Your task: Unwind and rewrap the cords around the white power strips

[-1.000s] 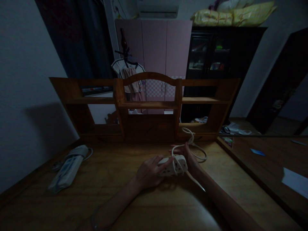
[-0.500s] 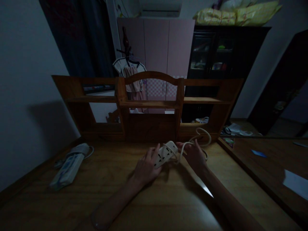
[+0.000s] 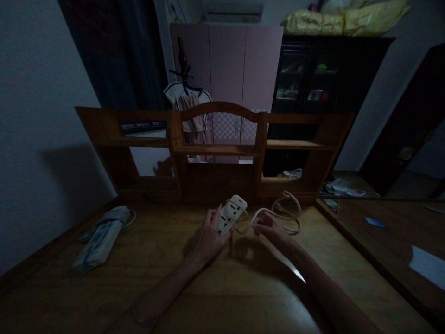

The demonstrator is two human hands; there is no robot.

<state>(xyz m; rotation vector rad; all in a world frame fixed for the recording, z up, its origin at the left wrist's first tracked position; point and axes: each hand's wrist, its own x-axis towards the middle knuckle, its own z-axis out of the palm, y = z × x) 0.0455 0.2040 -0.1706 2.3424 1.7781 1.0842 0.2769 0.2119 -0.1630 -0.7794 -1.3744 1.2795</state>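
A white power strip (image 3: 227, 218) with several black socket holes is tilted up over the wooden desk, and my left hand (image 3: 211, 234) is wrapped round its lower left side. Its pale cord (image 3: 291, 215) passes over the strip's far end, sags beside it and runs right to loose loops on the desk. My right hand (image 3: 271, 228) is closed around the cord a short way right of the strip. The fingertips there are partly hidden. Far to the left lies a second power strip (image 3: 99, 243) in clear wrapping, its grey cord bundled at the top.
A wooden shelf unit (image 3: 219, 150) stands along the desk's back edge. The wall (image 3: 41, 139) borders the desk on the left. At right, past a raised edge, another surface bears a white paper (image 3: 429, 265) and a blue card (image 3: 374, 222).
My left hand has turned the power strip more upright and shifted it slightly left. My right hand has moved down and left, its fingers more curled, and the cord loops have shifted.
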